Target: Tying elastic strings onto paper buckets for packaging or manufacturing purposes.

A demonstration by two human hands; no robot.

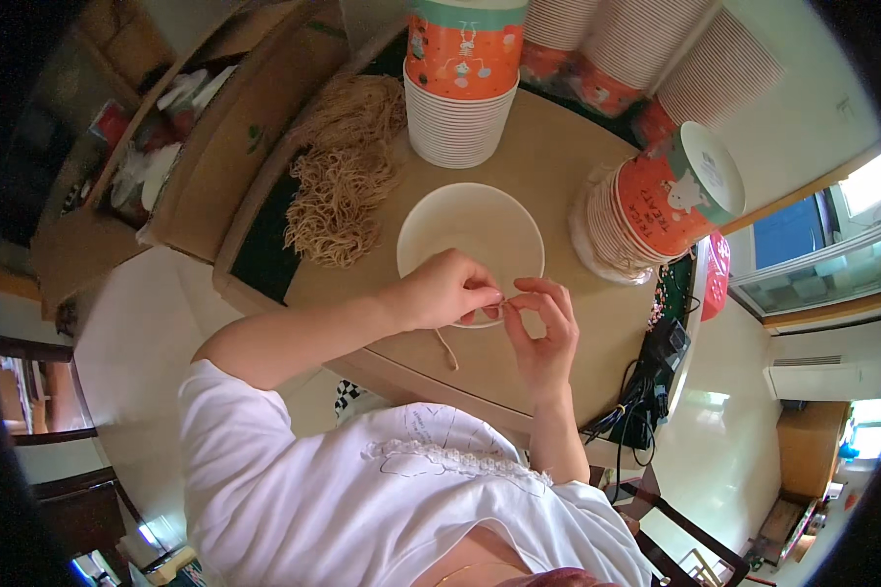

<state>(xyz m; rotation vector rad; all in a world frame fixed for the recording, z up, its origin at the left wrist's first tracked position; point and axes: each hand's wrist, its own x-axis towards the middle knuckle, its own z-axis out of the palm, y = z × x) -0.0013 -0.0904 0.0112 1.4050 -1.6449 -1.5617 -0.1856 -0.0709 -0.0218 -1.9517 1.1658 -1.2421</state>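
My worry is that the thin tan strand (447, 347), pinched between the fingertips of my left hand (447, 290) and right hand (543, 328) (both grips clenched on it), may snap or slip, since its loose end dangles toward the counter (548, 157). It hangs at the near rim of the empty cream paper bowl (470, 240), looking pale, wiry and brittle like the noodle heap (343, 176) far left.
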